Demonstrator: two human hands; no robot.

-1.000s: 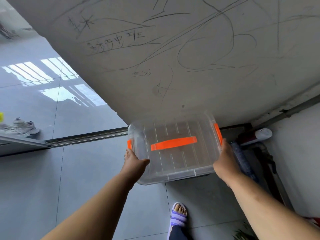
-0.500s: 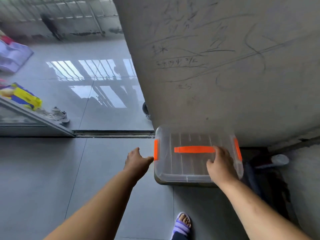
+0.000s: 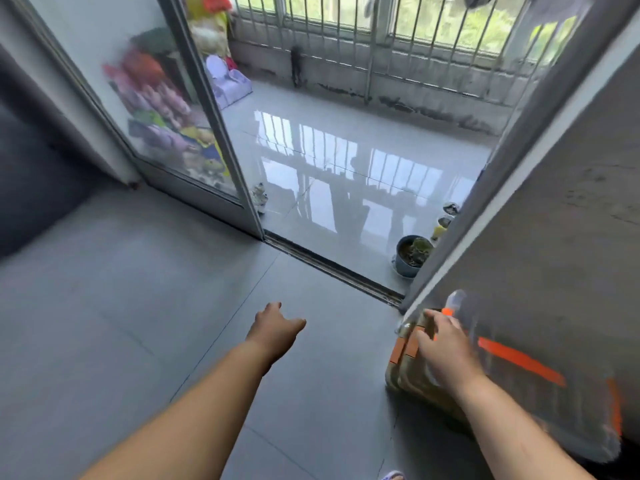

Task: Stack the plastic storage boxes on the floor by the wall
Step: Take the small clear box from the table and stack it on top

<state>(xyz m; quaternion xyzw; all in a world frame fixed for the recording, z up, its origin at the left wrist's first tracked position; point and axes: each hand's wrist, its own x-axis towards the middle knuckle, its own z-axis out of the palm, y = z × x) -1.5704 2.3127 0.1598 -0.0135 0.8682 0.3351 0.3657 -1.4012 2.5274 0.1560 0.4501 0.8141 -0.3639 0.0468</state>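
The clear storage box [image 3: 512,368] with orange latches sits at four o'clock against the wall [image 3: 571,237]. Your right hand [image 3: 446,351] rests loosely on its lid corner, gripping nothing; your left hand [image 3: 273,327] hangs open at six o'clock. Press the lid square before letting go.

My right hand [image 3: 446,351] is smeared by motion blur and covers the near corner of the clear storage box [image 3: 540,386], so I cannot tell whether my fingers [image 3: 426,328] touch it. The box itself is blurred; behind it, the wall [image 3: 571,237] hides part of the plant pot [image 3: 410,256].
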